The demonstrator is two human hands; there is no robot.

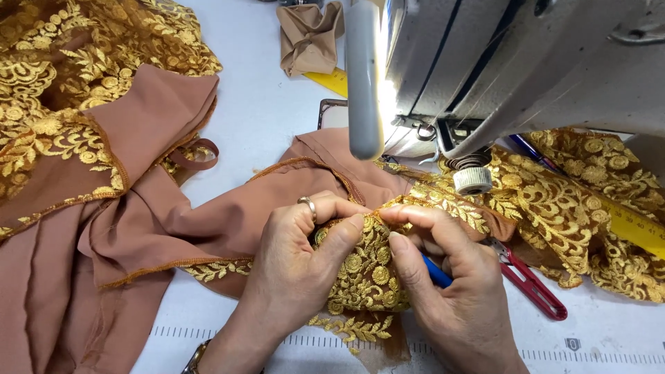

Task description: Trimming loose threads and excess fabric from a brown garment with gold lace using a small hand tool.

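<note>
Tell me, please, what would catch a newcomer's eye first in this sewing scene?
Most striking is the gold embroidered lace, pinched at centre between the left hand and the right hand, which also grips a blue-handled tool. Brown fabric spreads across the white table to the left. Above right looms the grey sewing machine, its lamp glaring, with red-handled snips lying beneath it.

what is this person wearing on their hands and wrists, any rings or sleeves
The left hand has a silver-toned ring on one finger and a metal watch or bracelet at the wrist, partly cut off by the frame edge. The right hand shows no ring or band on the parts in view. No sleeves reach the wrists, and there are no gloves. Nails are short and unpainted.
</note>
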